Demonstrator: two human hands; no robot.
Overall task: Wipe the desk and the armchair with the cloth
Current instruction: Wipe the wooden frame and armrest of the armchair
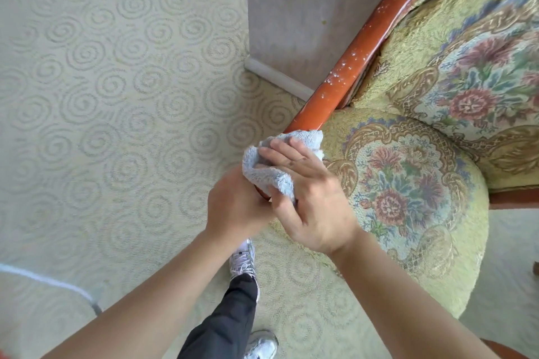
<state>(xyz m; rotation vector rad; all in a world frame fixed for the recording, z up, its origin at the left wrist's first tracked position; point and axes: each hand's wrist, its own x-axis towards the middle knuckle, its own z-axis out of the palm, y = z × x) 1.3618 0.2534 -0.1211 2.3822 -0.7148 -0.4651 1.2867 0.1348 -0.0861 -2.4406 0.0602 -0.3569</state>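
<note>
The armchair has an orange-red wooden armrest [361,46] speckled with white flecks, and a yellow floral seat cushion [408,183]. A light blue terry cloth [262,175] is wrapped over the armrest's near end. My right hand [309,201] presses the cloth onto the wood, fingers spread over it and thumb underneath. My left hand [233,204] is closed around the front end of the armrest, just below the cloth. The tip of the armrest is hidden by both hands. No desk is in view.
Pale carpet with a spiral pattern [102,125] covers the floor to the left. A wall corner with a white baseboard [277,73] stands behind the armrest. My leg and sneakers [242,259] are below the hands. A white cord [43,280] lies at lower left.
</note>
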